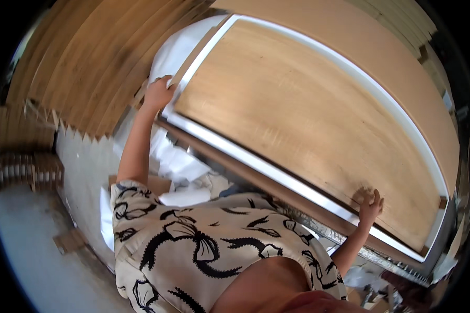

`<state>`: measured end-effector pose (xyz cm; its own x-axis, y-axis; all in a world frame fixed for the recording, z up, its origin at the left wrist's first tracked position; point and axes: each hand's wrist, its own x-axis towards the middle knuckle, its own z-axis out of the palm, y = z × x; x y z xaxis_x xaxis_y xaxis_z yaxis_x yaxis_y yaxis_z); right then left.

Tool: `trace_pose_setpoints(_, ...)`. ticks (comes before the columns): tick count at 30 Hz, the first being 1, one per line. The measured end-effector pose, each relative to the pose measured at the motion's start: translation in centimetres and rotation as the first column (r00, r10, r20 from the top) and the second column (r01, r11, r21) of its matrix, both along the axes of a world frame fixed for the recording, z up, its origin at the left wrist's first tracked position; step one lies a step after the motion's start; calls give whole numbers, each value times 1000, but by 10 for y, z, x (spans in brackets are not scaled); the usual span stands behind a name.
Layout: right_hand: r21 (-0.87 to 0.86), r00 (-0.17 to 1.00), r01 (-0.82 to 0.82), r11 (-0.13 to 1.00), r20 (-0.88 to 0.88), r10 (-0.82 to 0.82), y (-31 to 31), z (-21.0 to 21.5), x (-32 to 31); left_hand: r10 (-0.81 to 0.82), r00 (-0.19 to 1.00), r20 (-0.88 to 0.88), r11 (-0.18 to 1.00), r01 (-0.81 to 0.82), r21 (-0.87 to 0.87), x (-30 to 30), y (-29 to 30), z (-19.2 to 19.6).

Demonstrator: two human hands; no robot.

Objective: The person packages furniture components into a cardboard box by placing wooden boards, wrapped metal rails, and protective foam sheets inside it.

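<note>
1. Nearest the camera is the person's patterned cream-and-black top [203, 245], with both bare forearms reaching up and away from it.
2. The right hand [369, 204] lies flat on the near right part of the plywood sheet [297, 115], fingers spread and pressing down on its face rather than closing round anything.
3. The plywood sheet sits on top of a white framed panel [256, 163], whose white edge shows as a border along the near side and round the far side. The sheet looks nearly squared within that border, so I judge the laying-down mostly done and only the final alignment left.
4. Under the near edge runs a darker wooden bench edge [230, 156], with crumpled white wrapping [180, 167] beside it.
5. The left hand [157, 94] is at the far left corner of the sheet, fingers curled over the corner of the sheet and frame; whether it grips one or both I cannot tell.
6. Farther left, stacked wooden boards [83, 57] lean in rows. Another brown board [381, 47] lies beyond the panel.
</note>
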<state>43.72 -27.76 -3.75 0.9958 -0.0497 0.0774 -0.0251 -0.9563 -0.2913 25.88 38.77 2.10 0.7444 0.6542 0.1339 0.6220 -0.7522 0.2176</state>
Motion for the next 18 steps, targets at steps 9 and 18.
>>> trace_pose_setpoints(9, 71, 890, -450, 890, 109, 442, 68, 57, -31, 31, 988, 153, 885, 44, -463, -23, -10, -26)
trace_pose_setpoints(18, 280, 208, -950, 140, 228, 951, 326, 111, -51, -248, 925, 288, 509, 378, -773, -44, 1, -6)
